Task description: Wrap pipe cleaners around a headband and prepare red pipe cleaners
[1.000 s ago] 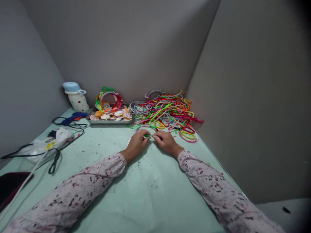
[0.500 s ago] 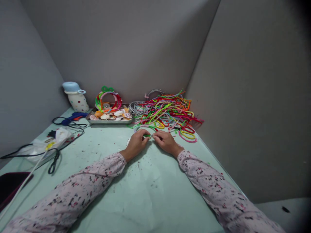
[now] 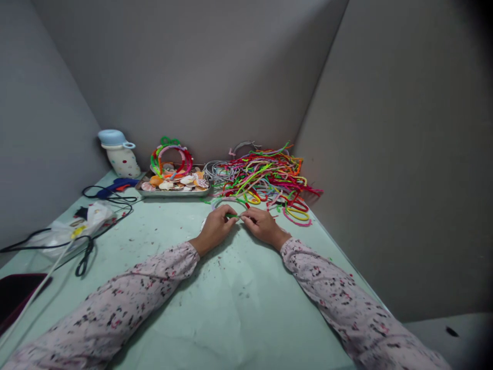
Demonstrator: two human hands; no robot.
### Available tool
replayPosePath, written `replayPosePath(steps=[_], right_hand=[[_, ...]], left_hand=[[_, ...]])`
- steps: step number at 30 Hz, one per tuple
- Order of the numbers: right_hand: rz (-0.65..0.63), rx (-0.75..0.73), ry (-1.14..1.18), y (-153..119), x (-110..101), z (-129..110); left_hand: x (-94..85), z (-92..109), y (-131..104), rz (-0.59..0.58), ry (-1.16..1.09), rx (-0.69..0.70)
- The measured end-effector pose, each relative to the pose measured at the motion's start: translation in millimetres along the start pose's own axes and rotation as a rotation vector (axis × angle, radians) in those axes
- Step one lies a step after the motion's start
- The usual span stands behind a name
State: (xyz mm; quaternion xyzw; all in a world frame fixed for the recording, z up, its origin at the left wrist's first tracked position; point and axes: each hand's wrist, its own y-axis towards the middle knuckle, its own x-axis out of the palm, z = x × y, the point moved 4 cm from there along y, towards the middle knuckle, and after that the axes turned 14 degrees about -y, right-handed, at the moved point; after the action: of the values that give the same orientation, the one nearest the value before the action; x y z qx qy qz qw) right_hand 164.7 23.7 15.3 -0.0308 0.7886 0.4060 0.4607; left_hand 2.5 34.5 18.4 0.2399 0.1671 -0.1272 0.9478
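Note:
Over the middle of the pale green table (image 3: 239, 308), my left hand (image 3: 215, 226) pinches a short green pipe cleaner (image 3: 232, 216) between thumb and fingers. My right hand (image 3: 265, 225) meets it fingertip to fingertip, its thumb and forefinger closed at the right end of that green piece. Behind both hands curves a thin band (image 3: 231, 199), with purple, green and red parts showing; my fingers hide its ends. I cannot tell whether the green piece is joined to the band.
A tangled heap of coloured pipe cleaners (image 3: 265, 174) lies at the back right. Left of it are grey hoops (image 3: 219, 172) and a metal tray (image 3: 173, 194) of seashells with wrapped headbands (image 3: 175, 154) on top. Further left stand a bottle (image 3: 122, 160), a plastic bag (image 3: 96, 218) and black cable (image 3: 89, 257).
Hardly anything differs. My fingertips have shifted very slightly at the green pipe cleaner, and both hands keep their pinch in the same spot.

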Motion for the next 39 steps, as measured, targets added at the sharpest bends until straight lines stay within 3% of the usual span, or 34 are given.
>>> replayPosePath(steps=[21,39], right_hand=[[-0.029,-0.035,-0.012,-1.5,-0.7,-4.2],[-0.011,-0.009,-0.024,-0.6,-0.2,-1.3]], left_hand=[[0.5,-5.8,-1.6,-0.014,-0.221,-0.194],[2.3,-0.6,-1.9,-0.026,-0.197,-0.168]])
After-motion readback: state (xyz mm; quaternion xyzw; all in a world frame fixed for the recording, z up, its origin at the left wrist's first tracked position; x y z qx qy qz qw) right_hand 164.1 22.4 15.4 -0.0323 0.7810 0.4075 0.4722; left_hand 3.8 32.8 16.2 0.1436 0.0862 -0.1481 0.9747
